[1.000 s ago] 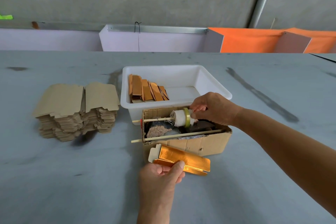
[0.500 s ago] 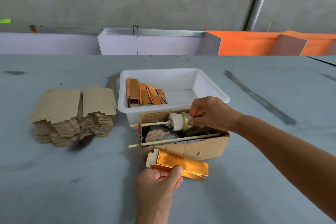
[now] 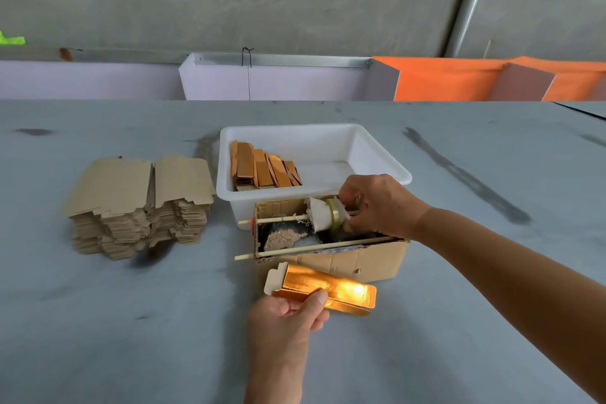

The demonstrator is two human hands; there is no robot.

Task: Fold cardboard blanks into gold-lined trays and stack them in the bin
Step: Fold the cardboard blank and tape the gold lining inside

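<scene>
Grey tabletop (image 3: 98,321) stretches wide under both arms, backed at 12 o'clock by a concrete wall with lilac and orange panels along its foot. Low in the middle, the left hand (image 3: 288,321) pinches a half-folded gold-lined tray (image 3: 328,287), thumb on top of its near edge and fingers curled beneath; the tray lies across the view, its pale end flap turned up at 9 o'clock. Just beyond it, at 12 o'clock from that hand, stands an open cardboard box (image 3: 360,262) crossed by two thin wooden sticks (image 3: 295,251). The right hand (image 3: 380,203) reaches into the box from 3 o'clock, fingers curled around the end of a white roll with a yellow band (image 3: 324,215) threaded on the farther stick. Touching the box's far side sits the white bin (image 3: 377,154), folded gold trays (image 3: 265,169) leaning in a row at its left end, the right part bare. At 9 o'clock from the bin, apart from it, rests a stack of cardboard blanks (image 3: 137,207). Open tabletop runs at 3 o'clock and along the near edge.
</scene>
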